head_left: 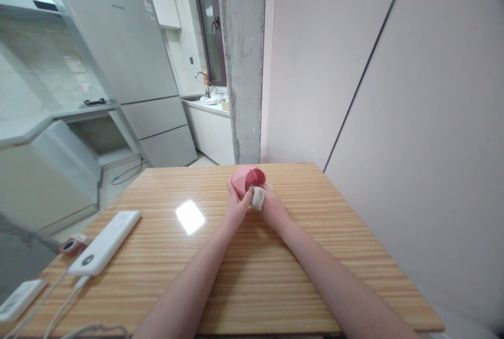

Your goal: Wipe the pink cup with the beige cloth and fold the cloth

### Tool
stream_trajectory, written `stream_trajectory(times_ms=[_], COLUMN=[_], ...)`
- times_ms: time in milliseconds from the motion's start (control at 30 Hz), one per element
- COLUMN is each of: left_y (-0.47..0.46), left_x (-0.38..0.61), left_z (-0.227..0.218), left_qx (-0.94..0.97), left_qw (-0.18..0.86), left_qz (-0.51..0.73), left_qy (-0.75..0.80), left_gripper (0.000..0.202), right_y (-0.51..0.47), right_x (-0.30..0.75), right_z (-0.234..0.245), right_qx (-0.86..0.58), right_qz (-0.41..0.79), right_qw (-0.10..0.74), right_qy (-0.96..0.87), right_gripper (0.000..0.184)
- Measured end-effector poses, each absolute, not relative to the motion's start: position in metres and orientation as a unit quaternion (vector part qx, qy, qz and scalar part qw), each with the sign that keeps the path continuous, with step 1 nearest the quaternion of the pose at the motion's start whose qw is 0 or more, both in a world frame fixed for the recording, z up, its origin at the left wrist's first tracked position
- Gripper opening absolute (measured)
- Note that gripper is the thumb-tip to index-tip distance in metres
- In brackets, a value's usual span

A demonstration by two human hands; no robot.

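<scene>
A pink, hollow, cup-like container [241,177] is held tilted above the far middle of the wooden table [165,255], its opening turned toward me and to the right. My left hand [237,205] grips it from the left and below, the thumb at the rim. In my right hand [272,207] is a crumpled white cloth or tissue [258,198], pressed close to the container's opening. Both hands are closed and nearly touch each other. The right fingertips are hidden behind the cloth and container.
At the table's left lie a white power bank [108,242] with cables, a red-brown roll-like object [73,246] and a white power strip or adapter [21,299]. A wall [394,134] runs along the right side. Beyond stand a grey pillar [246,66] and a fridge [118,40].
</scene>
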State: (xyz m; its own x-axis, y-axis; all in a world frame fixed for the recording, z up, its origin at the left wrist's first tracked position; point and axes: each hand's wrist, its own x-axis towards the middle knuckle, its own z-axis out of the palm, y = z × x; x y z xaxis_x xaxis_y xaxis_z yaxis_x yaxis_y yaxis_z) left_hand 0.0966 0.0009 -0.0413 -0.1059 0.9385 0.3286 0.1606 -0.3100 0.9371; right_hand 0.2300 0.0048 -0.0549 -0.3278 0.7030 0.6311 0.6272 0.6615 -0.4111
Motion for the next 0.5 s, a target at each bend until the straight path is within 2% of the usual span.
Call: stream_trajectory(times_ms=[167,367,500], left_y=[0.002,0.006,0.012], left_x=[0.070,0.087,0.079], left_z=[-0.028,-0.037,-0.036], left_qx=[0.678,0.561,0.550], left_qw=[0.251,0.312,0.321], left_qz=[0.456,0.570,0.556], left_qy=[0.519,0.513,0.535], left_gripper=[0.061,0.081,0.065], right_y=[0.008,0.004,0.006], right_x=[0.231,0.230,0.230], right_z=[-0.058,-0.056,-0.058], right_qx=[-0.379,-0.394,-0.379], right_qz=[-0.001,-0.007,0.003], right_qw=[0.360,0.368,0.344], right_qy=[-0.853,-0.842,-0.859], right_gripper=[0.018,0.016,0.013])
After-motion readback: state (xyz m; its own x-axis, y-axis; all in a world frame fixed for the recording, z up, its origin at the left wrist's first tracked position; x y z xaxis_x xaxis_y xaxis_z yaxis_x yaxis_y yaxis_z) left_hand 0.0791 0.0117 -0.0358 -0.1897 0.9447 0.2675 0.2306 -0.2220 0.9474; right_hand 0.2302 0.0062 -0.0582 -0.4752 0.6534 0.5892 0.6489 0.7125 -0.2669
